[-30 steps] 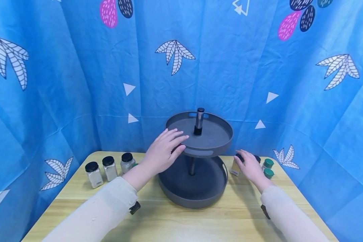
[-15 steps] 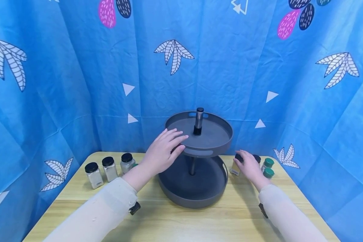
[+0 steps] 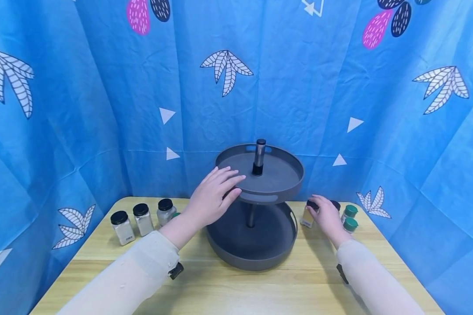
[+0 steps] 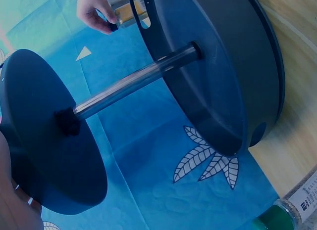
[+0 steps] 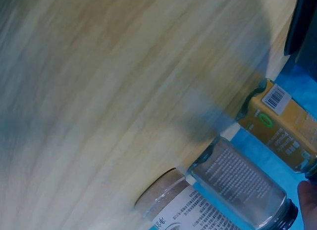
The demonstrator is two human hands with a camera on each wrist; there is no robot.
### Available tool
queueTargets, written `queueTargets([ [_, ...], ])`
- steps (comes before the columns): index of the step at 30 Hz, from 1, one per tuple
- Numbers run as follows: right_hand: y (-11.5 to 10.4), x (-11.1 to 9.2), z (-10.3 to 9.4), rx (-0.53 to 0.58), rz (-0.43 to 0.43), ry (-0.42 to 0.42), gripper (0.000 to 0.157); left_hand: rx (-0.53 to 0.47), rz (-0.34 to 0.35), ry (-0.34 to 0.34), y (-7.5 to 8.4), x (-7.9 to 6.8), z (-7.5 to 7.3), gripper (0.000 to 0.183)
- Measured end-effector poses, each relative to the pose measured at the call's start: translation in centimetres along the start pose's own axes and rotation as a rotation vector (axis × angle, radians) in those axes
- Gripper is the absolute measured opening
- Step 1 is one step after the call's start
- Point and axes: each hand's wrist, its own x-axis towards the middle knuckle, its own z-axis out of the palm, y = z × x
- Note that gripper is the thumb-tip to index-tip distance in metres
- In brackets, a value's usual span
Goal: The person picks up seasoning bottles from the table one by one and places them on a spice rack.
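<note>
A dark grey two-tier round tray (image 3: 256,264) stands mid-table, its tiers joined by a metal post. My left hand (image 3: 209,199) rests at the left of the upper tier's rim, fingers fairly straight over it and thumb on the outer side. To the right of the tray, my right hand (image 3: 326,215) pinches the black lid of a spice jar (image 5: 280,123) with yellow-orange contents and a barcode label. Beside that jar, a jar of greyish-brown powder (image 5: 237,183) and a white-labelled bottle (image 5: 193,210) show in the right wrist view.
Three black-lidded jars (image 3: 123,229) stand at the table's left, with a green cap (image 3: 176,215) partly behind the left forearm. Two green-capped bottles (image 3: 350,225) stand at the right edge. A blue patterned curtain (image 3: 295,87) encloses the wooden table (image 3: 236,293).
My right hand has shifted very slightly and its fingers have settled around the yellow jar's lid. My left hand stays at the upper tier, and the tray has not moved.
</note>
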Motion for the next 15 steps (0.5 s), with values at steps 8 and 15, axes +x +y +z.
queueTargets([
  [8,0.07,-0.07,0.31,-0.006,-0.035,0.047,0.032,-0.009,0.002,0.006,0.02,0.01,0.0,0.041],
  [15,-0.25,-0.22,0.41,-0.006,-0.04,0.056,0.032,-0.004,-0.01,-0.004,0.04,-0.1,0.0,0.042],
])
